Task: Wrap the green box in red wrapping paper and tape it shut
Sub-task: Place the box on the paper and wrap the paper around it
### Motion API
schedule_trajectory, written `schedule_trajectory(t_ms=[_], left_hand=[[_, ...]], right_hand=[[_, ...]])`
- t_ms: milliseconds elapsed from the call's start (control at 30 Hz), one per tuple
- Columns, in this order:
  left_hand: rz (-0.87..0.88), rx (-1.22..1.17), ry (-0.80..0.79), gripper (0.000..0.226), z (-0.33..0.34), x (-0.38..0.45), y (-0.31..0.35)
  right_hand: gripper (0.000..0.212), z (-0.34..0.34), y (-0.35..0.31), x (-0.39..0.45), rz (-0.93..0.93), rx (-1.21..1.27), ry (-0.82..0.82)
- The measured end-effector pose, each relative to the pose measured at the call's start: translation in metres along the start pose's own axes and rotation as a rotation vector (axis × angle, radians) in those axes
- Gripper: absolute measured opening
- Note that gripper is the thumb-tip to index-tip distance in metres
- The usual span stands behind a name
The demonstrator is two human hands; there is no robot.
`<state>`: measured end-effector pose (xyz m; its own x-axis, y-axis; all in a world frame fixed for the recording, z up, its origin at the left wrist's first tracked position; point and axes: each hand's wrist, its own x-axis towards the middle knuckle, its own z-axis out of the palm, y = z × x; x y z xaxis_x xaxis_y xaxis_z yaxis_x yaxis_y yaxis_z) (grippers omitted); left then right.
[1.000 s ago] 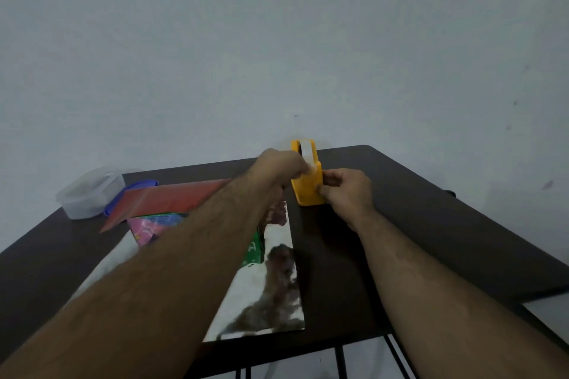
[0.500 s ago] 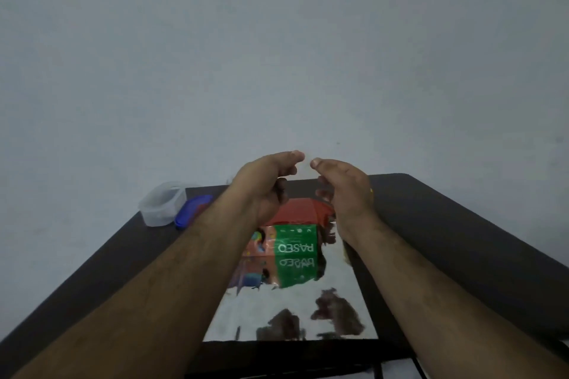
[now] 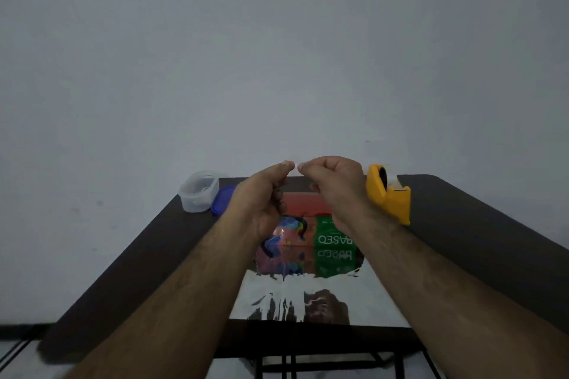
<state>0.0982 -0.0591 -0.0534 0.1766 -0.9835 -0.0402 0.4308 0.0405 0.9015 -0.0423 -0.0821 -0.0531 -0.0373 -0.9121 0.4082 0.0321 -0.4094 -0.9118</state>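
Observation:
The green box point(image 3: 334, 232), printed PASEO with a colourful panel on its left, lies on the shiny silver inner side of the wrapping paper point(image 3: 311, 298). A red flap of that paper point(image 3: 303, 205) rises behind the box. My left hand point(image 3: 261, 197) and my right hand point(image 3: 335, 188) are raised above the box, fingertips almost meeting. Between them they pinch a short, nearly invisible piece of clear tape point(image 3: 296, 163). A yellow tape dispenser point(image 3: 389, 194) stands on the table just right of my right wrist.
The dark table point(image 3: 462, 224) ends at a near edge below the paper and stands against a pale wall. A clear plastic tub point(image 3: 198, 191) and its blue lid point(image 3: 223, 198) sit at the back left corner. Metal table legs show below.
A second ago both hands were at the dispenser. They came away together, lifted above the box, and now hold the tape strip between them. The view has shifted, so the dispenser shows at the right.

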Motion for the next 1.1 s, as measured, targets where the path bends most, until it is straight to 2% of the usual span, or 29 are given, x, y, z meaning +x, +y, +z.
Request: schedule_trajectory(t_ms=[100,200,333,367,467,533,600,667,800,900,1000,1100], left_hand=[[0.079,0.056,0.076,0.015,-0.015,-0.006,0.001],[0.222,0.186,0.231,0.027,-0.033,-0.004,0.004],[0.445,0.508,0.516,0.041,-0.061,-0.005,0.010],[0.470,0.486,0.495,0.039,-0.066,-0.006,0.013],[0.321,0.295,0.179,0.032,-0.074,-0.011,0.023],[0.229,0.383,0.048,0.039,-0.077,-0.010,0.026],[0.228,0.477,-0.006,0.039,-0.080,-0.007,0.027],[0.256,0.527,-0.043,0.033,-0.082,-0.006,0.026],[0.324,0.622,-0.094,0.008,-0.086,-0.003,0.025],[0.340,0.711,-0.095,0.011,-0.089,0.001,0.024],[0.312,0.701,-0.080,0.014,-0.092,0.006,0.023],[0.280,0.706,-0.047,0.018,-0.090,0.014,0.019]], right_hand=[[0.010,0.007,-0.001,-0.003,-0.014,-0.069,-0.039],[0.006,0.017,0.000,-0.008,-0.047,-0.158,-0.115],[0.007,0.025,-0.001,-0.007,-0.035,-0.161,-0.160],[0.007,0.024,-0.002,-0.005,-0.025,-0.172,-0.177],[0.007,0.022,-0.002,-0.003,0.016,-0.254,-0.243],[0.007,0.023,-0.001,-0.003,0.044,-0.275,-0.258],[0.006,0.026,-0.002,-0.004,0.059,-0.286,-0.263],[0.007,0.029,-0.001,-0.003,0.078,-0.303,-0.261],[0.006,0.032,0.003,0.001,0.108,-0.345,-0.268],[0.007,0.033,0.005,0.003,0.115,-0.355,-0.266],[0.008,0.031,0.008,0.006,0.142,-0.376,-0.282],[0.019,0.028,0.012,0.008,0.148,-0.429,-0.275]])
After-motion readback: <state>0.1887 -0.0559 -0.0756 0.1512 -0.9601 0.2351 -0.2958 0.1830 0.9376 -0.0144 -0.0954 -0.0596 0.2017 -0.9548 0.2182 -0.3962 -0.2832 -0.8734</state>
